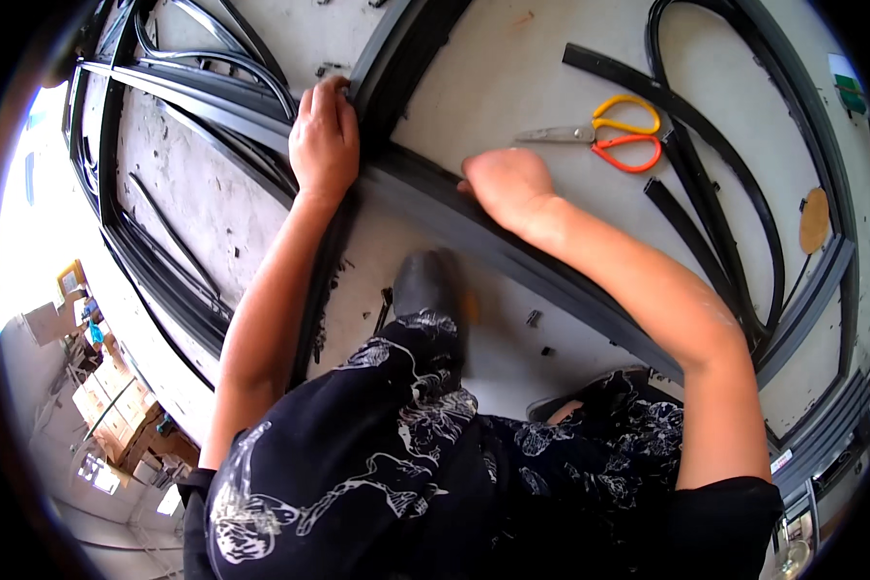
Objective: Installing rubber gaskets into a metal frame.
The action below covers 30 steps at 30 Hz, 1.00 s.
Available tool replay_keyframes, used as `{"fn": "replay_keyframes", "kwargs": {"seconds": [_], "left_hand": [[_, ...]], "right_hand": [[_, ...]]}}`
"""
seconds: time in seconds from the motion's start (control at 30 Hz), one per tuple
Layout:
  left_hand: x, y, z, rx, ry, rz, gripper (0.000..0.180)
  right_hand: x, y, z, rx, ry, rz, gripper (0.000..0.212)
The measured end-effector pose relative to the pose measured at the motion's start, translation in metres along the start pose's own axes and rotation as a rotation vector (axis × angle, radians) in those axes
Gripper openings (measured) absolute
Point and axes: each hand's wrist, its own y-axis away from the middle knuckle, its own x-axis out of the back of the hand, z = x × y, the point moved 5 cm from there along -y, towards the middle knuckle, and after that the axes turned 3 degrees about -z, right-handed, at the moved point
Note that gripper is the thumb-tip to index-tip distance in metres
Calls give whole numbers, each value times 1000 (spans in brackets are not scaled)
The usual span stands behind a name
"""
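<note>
A dark grey metal window frame (570, 290) lies flat on a pale concrete floor. My left hand (324, 140) presses on the frame at the corner where two bars meet, fingers curled over the edge. My right hand (507, 184) rests on the frame's long bar a little to the right, fingers bent down onto a black rubber seal strip along it. Whether either hand pinches the strip is hidden. Scissors (609, 135) with orange and yellow handles lie on the floor just beyond my right hand.
Loose black rubber strips (706, 193) curl on the floor inside the frame at right. More frame bars (164, 232) run at left. A round brown disc (814, 220) lies at far right. My dark shoe (425, 285) stands below the bar.
</note>
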Motion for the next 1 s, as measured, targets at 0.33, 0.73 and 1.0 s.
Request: {"fn": "replay_keyframes", "kwargs": {"seconds": [0.33,0.73,1.0], "left_hand": [[5,6,3,33,14,-42,22],[3,7,0,78,-7,-64,22],[2,7,-2,102,-70,-105,25]], "right_hand": [[1,37,25,-99,-28,-39,18],[1,61,25,-52,32,-6,18],[5,90,46,-120,46,-136,25]]}}
